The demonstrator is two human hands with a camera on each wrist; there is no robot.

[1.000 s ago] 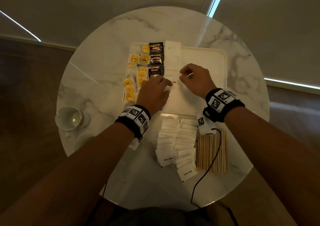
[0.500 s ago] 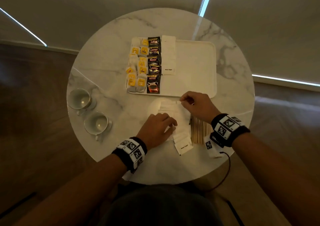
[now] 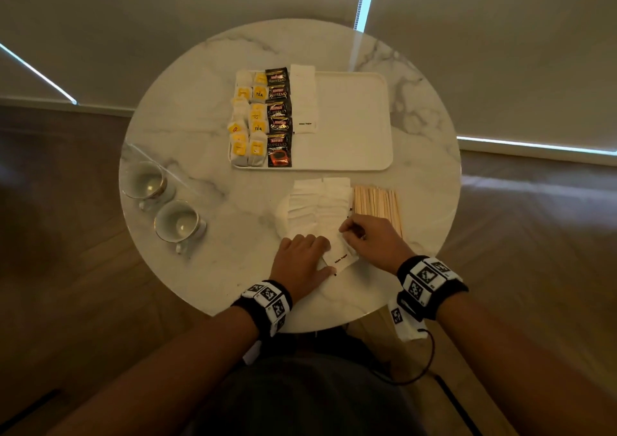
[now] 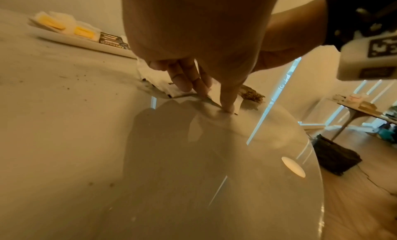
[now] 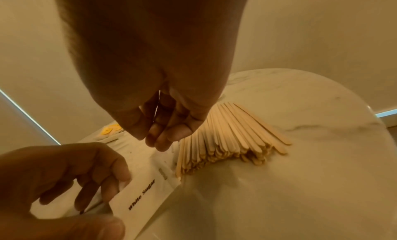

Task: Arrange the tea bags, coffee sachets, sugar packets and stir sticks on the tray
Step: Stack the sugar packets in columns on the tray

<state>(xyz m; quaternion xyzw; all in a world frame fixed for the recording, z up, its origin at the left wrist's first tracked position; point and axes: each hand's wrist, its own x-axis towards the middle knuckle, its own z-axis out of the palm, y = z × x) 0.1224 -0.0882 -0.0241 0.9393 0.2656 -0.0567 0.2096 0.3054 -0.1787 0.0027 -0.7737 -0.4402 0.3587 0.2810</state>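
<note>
On the white tray [image 3: 354,118] lie tea bags [image 3: 247,118] at the left, black coffee sachets [image 3: 278,115] beside them, then a column of sugar packets [image 3: 303,101]. More sugar packets [image 3: 317,208] overlap in rows on the table, with wooden stir sticks [image 3: 377,200] [image 5: 232,135] on their right. My left hand [image 3: 329,257] [image 4: 207,97] [image 5: 114,206] holds the nearest "White Sugar" packet [image 5: 141,199], fingers on its far edge and thumb at its near corner. My right hand [image 3: 344,232] [image 5: 154,138] has its fingertips bunched at the packets' right edge, with nothing visible between them.
Two empty cups [image 3: 147,182] [image 3: 178,222] stand at the left of the round marble table [image 3: 207,128]. The tray's right half is bare. The table's near edge runs just behind my wrists. A dark bag lies on the floor [image 4: 337,157].
Both hands drew back from the tray's sugar column to the loose packets near the table's front. My left hand took hold of the nearest packet.
</note>
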